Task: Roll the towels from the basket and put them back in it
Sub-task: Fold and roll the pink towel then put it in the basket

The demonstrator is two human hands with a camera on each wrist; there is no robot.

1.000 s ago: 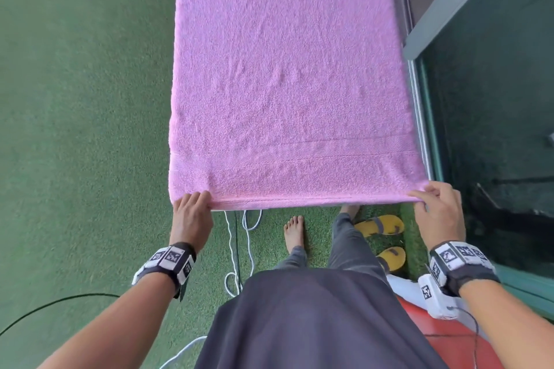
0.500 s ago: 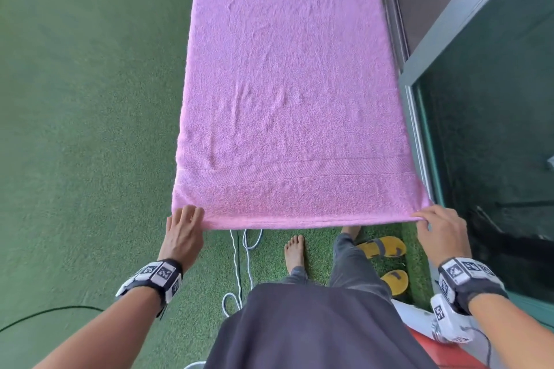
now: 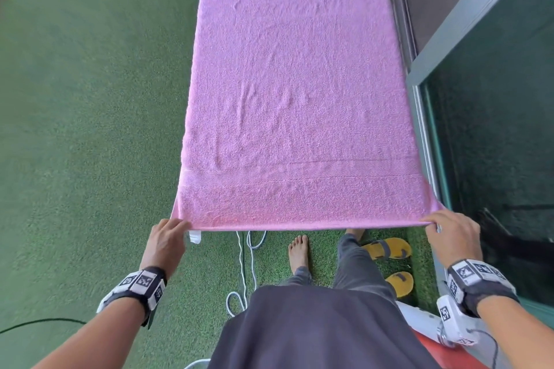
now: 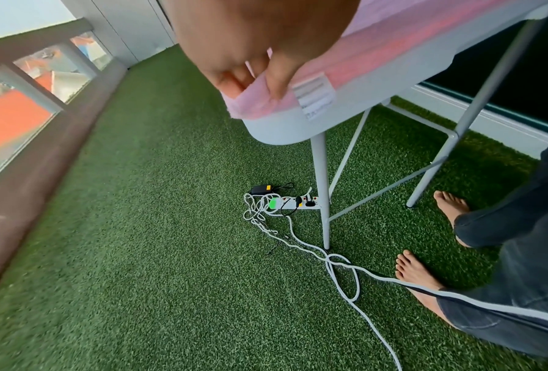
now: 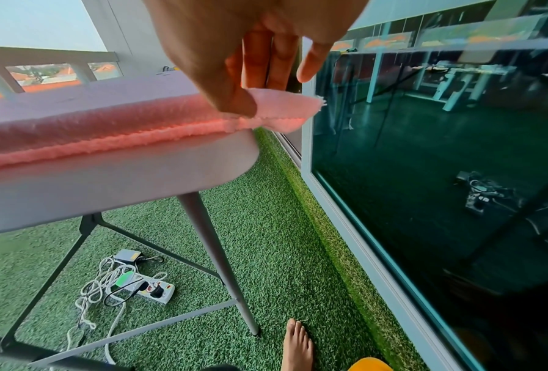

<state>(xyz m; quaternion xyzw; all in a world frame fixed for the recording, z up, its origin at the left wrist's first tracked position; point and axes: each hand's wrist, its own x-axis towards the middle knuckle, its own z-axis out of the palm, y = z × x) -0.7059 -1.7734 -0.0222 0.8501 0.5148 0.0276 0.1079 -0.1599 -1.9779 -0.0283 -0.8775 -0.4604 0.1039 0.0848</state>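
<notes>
Head view, nearest the body: both hands hold the near hem of a pink towel [image 3: 299,93], one at each corner. The left hand [image 3: 166,241] pinches its corner between thumb and curled fingers, just beside the white care label [image 4: 313,96] that hangs over the counter [image 4: 285,128] edge. The right hand [image 3: 451,232] does the same at the other corner, thumb on top and fingers underneath, the corner tip poking out past the counter's rounded end. Gripping both corners and pulling toward the body looks meant to draw the cloth taut and square it before rolling starts from this hem.

Farther out, the towel lies flat along the counter, covering it side to side, with a few shallow creases left in the middle and near the far end. No basket shows in any view. Below, a power strip [image 4: 294,203] and white cables [image 4: 345,276] lie on the green turf.
</notes>
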